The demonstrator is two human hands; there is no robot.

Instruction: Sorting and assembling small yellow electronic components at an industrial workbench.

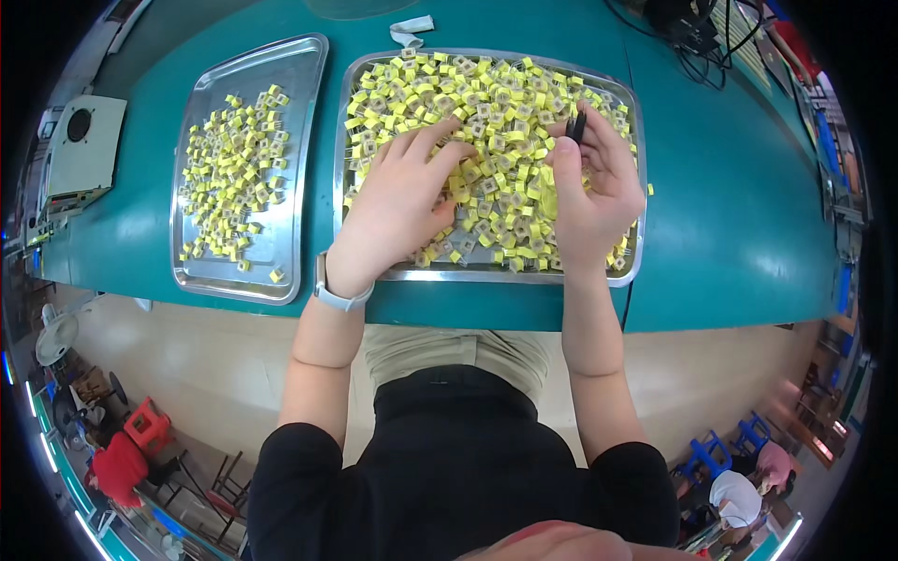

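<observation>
A wide metal tray (440, 275) in front of me is heaped with small yellow-taped transformers (505, 112) that have thin pins. My left hand (398, 192) lies over the left part of this heap, its fingers bent and spread among the pieces. A watch with a pale band (342, 297) circles that wrist. Over the right part of the heap, my right hand (599, 182) is closed on a small black object (576, 127), held between thumb and fingers. Its exact kind is not clear, and the hand hides part of it.
A second metal tray (288, 243), left of the first, holds a smaller scatter of yellow-taped transformers (234, 168). Both stand on a green tabletop (730, 215). A pale box-shaped device (86, 145) sits far left, a crumpled white piece (412, 31) at the back, black cables (716, 61) back right.
</observation>
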